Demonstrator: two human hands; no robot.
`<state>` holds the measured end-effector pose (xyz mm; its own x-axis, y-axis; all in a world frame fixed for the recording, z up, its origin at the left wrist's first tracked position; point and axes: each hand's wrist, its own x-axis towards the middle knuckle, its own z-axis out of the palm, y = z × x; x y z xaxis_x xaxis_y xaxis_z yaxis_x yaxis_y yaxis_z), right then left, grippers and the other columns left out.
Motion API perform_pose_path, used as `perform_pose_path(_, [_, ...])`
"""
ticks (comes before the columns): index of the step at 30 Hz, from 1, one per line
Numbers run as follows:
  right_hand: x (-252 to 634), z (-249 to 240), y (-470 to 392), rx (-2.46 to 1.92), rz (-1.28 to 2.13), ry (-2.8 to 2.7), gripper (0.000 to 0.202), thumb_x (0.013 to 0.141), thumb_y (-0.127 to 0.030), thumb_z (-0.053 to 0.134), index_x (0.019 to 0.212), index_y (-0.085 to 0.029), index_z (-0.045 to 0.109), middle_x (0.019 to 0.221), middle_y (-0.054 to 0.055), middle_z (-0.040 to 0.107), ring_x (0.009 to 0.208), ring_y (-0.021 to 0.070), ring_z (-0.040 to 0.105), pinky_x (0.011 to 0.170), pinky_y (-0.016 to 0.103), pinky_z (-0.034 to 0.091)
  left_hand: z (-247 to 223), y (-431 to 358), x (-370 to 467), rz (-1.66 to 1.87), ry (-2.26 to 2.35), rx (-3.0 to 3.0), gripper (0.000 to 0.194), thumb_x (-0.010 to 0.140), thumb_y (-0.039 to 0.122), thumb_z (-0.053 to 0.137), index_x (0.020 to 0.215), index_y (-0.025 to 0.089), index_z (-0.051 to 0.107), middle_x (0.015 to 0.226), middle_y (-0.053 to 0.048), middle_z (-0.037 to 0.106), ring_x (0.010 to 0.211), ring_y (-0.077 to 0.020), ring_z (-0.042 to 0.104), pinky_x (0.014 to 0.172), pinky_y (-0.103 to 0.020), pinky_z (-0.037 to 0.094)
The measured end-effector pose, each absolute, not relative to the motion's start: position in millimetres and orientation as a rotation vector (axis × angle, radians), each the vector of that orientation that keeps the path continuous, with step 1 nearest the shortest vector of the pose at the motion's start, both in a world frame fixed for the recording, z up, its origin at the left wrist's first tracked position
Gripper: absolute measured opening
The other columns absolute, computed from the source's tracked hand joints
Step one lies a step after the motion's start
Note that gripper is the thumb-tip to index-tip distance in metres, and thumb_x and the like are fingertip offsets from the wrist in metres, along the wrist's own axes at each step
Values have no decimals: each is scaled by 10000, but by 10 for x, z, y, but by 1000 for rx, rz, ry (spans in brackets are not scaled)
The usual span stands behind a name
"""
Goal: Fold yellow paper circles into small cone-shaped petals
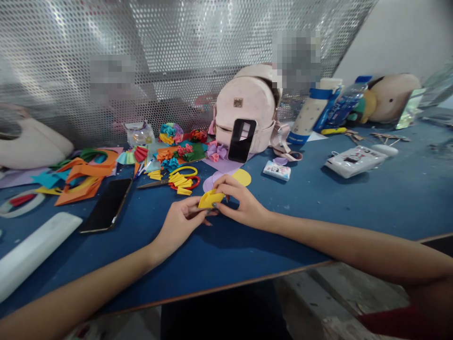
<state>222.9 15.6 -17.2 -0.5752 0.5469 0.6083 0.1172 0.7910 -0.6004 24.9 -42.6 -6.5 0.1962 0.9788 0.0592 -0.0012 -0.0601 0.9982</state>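
Note:
Between my two hands is a folded piece of yellow paper (211, 199), held just above the blue table. The fingers of my left hand (184, 218) pinch its left end. My right hand (242, 203) grips the right end with thumb and fingers. Behind my left hand lie several small folded yellow paper pieces (180, 180), on and beside scissors with yellow and red handles (191, 171). A flat yellow paper circle (242, 177) rests just past my right hand, beside purple paper circles (212, 182).
A pale backpack (246, 106) stands at the back with a phone (242, 140) leaning on it. Another phone (106, 206) and orange paper scraps (79, 177) lie left. A tissue pack (276, 170), a white pouch (356, 161) and a bottle (311, 113) are right.

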Motion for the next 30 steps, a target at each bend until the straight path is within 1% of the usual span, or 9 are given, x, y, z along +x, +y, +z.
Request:
perform_pose_path(3, [2229,-169,154,-513,653,-2139,46,923,-172,587,945,-202,615,1058,76,574,996,203,566,852,319,507,-49,-430,254,1096,1056,1364,188,763,255,806,920,156,778,882,-68,777,762,-229,759,680,-305,646])
perform_pose_path(8, [2229,-172,151,-497,633,-2173,72,908,-146,582,948,-199,608,1074,79,572,1025,207,560,873,327,485,-65,-429,245,1073,1053,1366,289,846,427,749,922,152,791,914,-104,784,801,-256,767,692,-334,650])
perform_pose_path(10, [2232,-179,149,-503,646,-2157,62,914,-172,594,970,-198,590,1065,79,577,1002,205,561,853,325,482,-70,-434,243,1065,1039,1383,310,844,455,747,913,157,800,910,-110,788,800,-261,769,687,-337,648])
perform_pose_path(14, [2245,-184,147,-535,702,-2117,194,927,-285,646,1074,-205,548,1042,64,592,872,174,550,755,291,470,-57,-455,246,1036,1007,1453,283,841,436,747,907,170,815,837,-108,791,716,-248,754,647,-333,639])
perform_pose_path(17, [2255,-172,139,-526,719,-2172,152,953,-336,613,964,-198,551,949,45,593,801,159,529,699,272,438,-45,-467,249,1016,1012,1499,249,861,398,726,904,172,821,801,-105,790,668,-235,740,629,-328,631])
perform_pose_path(20, [2260,-164,127,-512,713,-2243,215,988,-360,547,853,-192,541,839,27,578,752,151,505,679,267,405,-39,-473,251,978,1017,1571,232,885,372,700,878,176,825,787,-105,788,647,-221,728,624,-312,620])
perform_pose_path(23, [2262,-168,118,-482,757,-2271,259,1008,-372,508,840,-182,562,798,16,575,734,140,505,684,264,395,-39,-469,250,952,995,1608,233,897,359,687,855,173,820,797,-108,788,651,-210,726,620,-292,611])
perform_pose_path(26, [2268,-166,120,-513,794,-2243,268,1009,-381,501,843,-179,563,786,7,565,706,131,492,661,252,385,-48,-454,240,969,971,1528,234,896,365,690,888,159,801,818,-113,789,687,-213,743,608,-275,606])
perform_pose_path(30, [2270,-149,134,-593,804,-2189,272,1003,-391,514,834,-180,553,757,-3,554,667,125,456,624,242,364,-73,-432,227,992,975,1402,203,836,321,760,948,152,770,845,-108,796,739,-228,764,614,-269,604])
